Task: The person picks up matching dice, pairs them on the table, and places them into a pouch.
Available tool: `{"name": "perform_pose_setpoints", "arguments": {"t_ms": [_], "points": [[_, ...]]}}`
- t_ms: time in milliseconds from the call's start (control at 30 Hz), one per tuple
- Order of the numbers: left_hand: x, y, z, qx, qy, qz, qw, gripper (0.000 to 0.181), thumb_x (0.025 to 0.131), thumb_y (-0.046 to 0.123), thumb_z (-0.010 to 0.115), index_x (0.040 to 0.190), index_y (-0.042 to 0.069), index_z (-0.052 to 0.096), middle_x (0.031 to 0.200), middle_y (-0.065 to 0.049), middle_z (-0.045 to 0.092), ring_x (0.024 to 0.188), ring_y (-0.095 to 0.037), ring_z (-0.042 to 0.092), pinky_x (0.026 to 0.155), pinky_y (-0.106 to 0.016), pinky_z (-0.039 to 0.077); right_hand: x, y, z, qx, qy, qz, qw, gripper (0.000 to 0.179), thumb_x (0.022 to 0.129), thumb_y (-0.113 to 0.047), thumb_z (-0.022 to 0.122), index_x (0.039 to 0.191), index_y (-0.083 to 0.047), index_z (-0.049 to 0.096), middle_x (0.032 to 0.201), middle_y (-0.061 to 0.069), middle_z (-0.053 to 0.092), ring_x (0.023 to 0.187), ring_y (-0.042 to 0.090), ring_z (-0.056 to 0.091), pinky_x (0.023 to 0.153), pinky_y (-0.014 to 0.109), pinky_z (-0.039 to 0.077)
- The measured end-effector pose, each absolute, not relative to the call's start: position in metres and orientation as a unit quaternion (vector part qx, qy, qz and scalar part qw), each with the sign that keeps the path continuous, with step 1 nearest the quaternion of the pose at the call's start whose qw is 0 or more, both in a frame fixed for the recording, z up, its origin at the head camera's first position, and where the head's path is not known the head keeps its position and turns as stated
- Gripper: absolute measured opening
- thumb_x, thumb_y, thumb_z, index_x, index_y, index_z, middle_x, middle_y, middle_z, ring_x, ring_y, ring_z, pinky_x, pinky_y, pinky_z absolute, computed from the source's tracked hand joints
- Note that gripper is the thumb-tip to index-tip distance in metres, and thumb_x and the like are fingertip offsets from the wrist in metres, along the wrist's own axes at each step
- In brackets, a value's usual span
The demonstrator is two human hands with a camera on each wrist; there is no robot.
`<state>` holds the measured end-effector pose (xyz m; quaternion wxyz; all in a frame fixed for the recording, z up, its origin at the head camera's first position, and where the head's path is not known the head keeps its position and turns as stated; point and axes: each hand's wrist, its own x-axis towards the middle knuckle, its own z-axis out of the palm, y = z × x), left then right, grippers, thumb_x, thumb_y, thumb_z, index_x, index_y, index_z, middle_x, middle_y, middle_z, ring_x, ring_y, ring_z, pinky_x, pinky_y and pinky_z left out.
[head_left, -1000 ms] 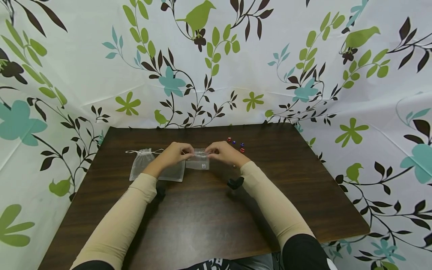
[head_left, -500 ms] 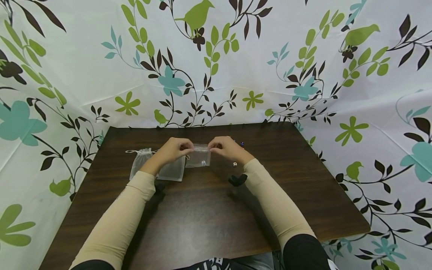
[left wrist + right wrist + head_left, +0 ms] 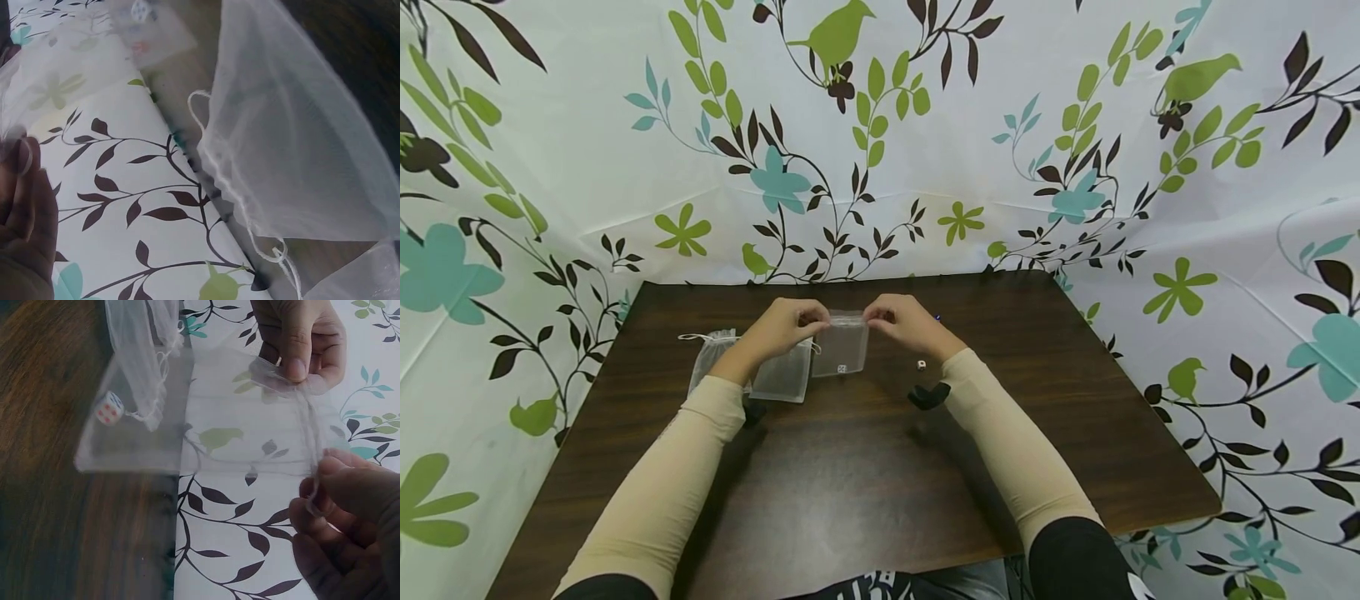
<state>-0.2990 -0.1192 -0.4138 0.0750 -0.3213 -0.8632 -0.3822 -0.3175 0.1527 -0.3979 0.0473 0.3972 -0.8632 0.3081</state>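
A small sheer white drawstring bag (image 3: pixel 838 346) hangs between my two hands, with a white die (image 3: pixel 842 368) at its bottom. My left hand (image 3: pixel 787 323) pinches one top corner of it between thumb and fingers. The opposite top corner is pinched by my right hand (image 3: pixel 904 322). In the right wrist view the bag is stretched along its cord, and red and blue pips show on the die (image 3: pixel 109 409). Left of this bag, another sheer drawstring bag (image 3: pixel 294 137) lies flat on the table, partly behind my left arm.
A further sheer bag (image 3: pixel 707 358) lies at the left of the dark wooden table (image 3: pixel 850 475). Near my right wrist sits a loose white die (image 3: pixel 921 365). A blue die (image 3: pixel 937 317) peeks out behind the right hand. A patterned cloth (image 3: pixel 880 225) hangs behind the table.
Both hands have lifted the bag slightly, away from the body. The die inside has shifted toward the bag's lower middle. The red dice are now hidden behind my right hand.
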Motion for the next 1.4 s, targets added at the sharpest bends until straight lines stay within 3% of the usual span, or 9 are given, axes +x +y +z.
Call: {"name": "perform_pose_setpoints", "arguments": {"t_ms": [233, 400, 833, 1100, 1400], "points": [[-0.303, -0.116, -0.42, -0.342, -0.872, -0.321, 0.142, 0.009, 0.093, 0.004, 0.073, 0.101, 0.005, 0.075, 0.095, -0.006, 0.074, 0.082, -0.018, 0.068, 0.074, -0.038, 0.055, -0.319, 0.154, -0.402, 0.418, -0.851, 0.301, 0.098, 0.008, 0.094, 0.001, 0.07, 0.1, -0.003, 0.073, 0.102, 0.006, 0.069, 0.089, 0.018, 0.064, 0.079, 0.031, 0.053], [-0.301, -0.116, -0.425, -0.35, -0.881, -0.271, 0.165, 0.01, 0.091, 0.003, 0.074, 0.1, 0.008, 0.076, 0.098, -0.006, 0.073, 0.088, -0.021, 0.068, 0.077, -0.04, 0.055, -0.317, 0.155, -0.403, 0.449, -0.846, 0.277, 0.079, 0.005, 0.093, 0.003, 0.07, 0.094, 0.0, 0.074, 0.103, 0.008, 0.069, 0.092, 0.02, 0.066, 0.079, 0.03, 0.053], [-0.299, -0.118, -0.442, -0.374, -0.869, -0.316, 0.072, 0.007, 0.09, 0.007, 0.078, 0.097, 0.008, 0.077, 0.089, 0.0, 0.075, 0.077, -0.014, 0.066, 0.069, -0.038, 0.053, -0.313, 0.157, -0.416, 0.425, -0.862, 0.275, -0.031, 0.007, 0.095, 0.0, 0.069, 0.1, 0.001, 0.074, 0.103, 0.006, 0.069, 0.093, 0.018, 0.065, 0.082, 0.032, 0.054], [-0.3, -0.119, -0.451, -0.352, -0.86, -0.367, 0.033, 0.006, 0.092, 0.011, 0.076, 0.096, 0.007, 0.078, 0.088, 0.002, 0.075, 0.07, -0.01, 0.059, 0.065, -0.03, 0.047, -0.311, 0.157, -0.429, 0.398, -0.866, 0.298, -0.063, 0.013, 0.099, -0.007, 0.066, 0.106, 0.0, 0.075, 0.107, 0.005, 0.07, 0.096, 0.017, 0.064, 0.085, 0.031, 0.053], [-0.297, -0.119, -0.452, -0.336, -0.868, -0.366, 0.002, 0.009, 0.094, 0.013, 0.074, 0.098, 0.006, 0.078, 0.09, 0.002, 0.075, 0.072, -0.011, 0.06, 0.067, -0.032, 0.048, -0.309, 0.166, -0.441, 0.368, -0.869, 0.327, -0.057, 0.02, 0.099, -0.011, 0.068, 0.118, -0.006, 0.073, 0.11, 0.004, 0.071, 0.097, 0.015, 0.064, 0.087, 0.033, 0.053]]}}
